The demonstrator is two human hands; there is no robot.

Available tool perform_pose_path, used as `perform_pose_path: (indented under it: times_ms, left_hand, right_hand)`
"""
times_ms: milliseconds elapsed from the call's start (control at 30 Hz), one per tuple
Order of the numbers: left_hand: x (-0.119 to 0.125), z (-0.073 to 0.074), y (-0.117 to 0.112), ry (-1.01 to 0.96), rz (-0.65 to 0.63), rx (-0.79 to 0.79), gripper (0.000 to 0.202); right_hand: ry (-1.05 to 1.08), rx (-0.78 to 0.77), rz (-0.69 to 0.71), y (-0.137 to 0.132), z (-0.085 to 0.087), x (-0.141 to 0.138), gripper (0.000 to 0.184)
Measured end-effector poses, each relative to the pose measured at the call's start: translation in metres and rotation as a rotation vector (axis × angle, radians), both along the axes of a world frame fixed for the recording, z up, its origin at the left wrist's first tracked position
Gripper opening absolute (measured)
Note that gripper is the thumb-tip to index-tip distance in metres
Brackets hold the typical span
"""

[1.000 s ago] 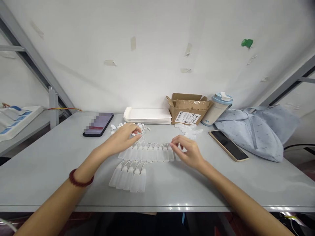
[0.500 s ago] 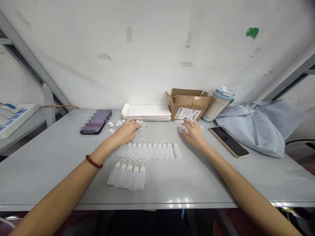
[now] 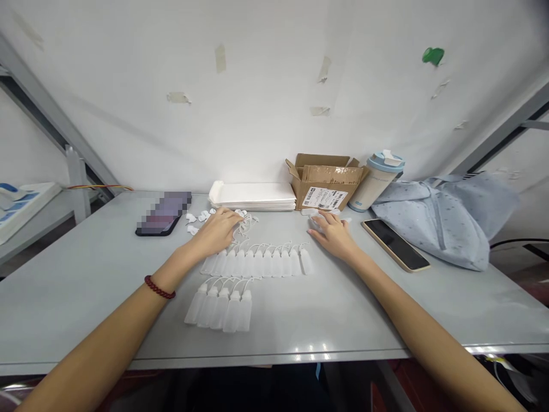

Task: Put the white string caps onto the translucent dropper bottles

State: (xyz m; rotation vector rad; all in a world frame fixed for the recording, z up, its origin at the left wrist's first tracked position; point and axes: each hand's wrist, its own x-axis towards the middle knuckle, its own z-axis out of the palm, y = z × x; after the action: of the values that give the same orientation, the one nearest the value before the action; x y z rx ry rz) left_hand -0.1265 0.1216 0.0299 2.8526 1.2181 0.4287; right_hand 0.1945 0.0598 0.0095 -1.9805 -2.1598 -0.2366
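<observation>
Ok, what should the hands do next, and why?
Probably close the right hand on one loose bottle by the cardboard box and bring it to the row of bottles: its fingers rest on that pile, and the row ends just beside it.

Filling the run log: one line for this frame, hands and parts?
left hand: on white caps | right hand: on loose bottles by cardboard box | bottle rows: lying on table

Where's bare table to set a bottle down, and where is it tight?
Bare: the table strip between the short bottle row and near edge, and the corner in front of the tan phone. Tight: by the wall, caps to cardboard box.
</observation>
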Motion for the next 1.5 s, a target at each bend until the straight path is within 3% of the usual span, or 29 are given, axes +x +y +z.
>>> perform_pose_path:
  times_ms: [167,333,633,1500]
  left_hand:
    - [-0.002,-0.005,0.002,0.013,0.008,-0.058,0.058]
    - [-0.004,-0.008,0.007,-0.034,0.007,-0.019,0.056]
    - [0.000,-0.002,0.002,-0.157,0.049,0.018,0.051]
    - [0.008,0.011,-0.011,-0.358,0.056,-0.010,0.045]
  right_hand:
    - [0.008,-0.018,0.001,-0.001,0.001,-0.001,0.039]
    - [0.047,0.007,0.017,0.000,0.001,0.000,0.037]
    - [0.095,0.062,0.070,0.003,-0.006,0.005,0.034]
    - [0.069,0.068,0.020,0.003,-0.004,0.005,0.029]
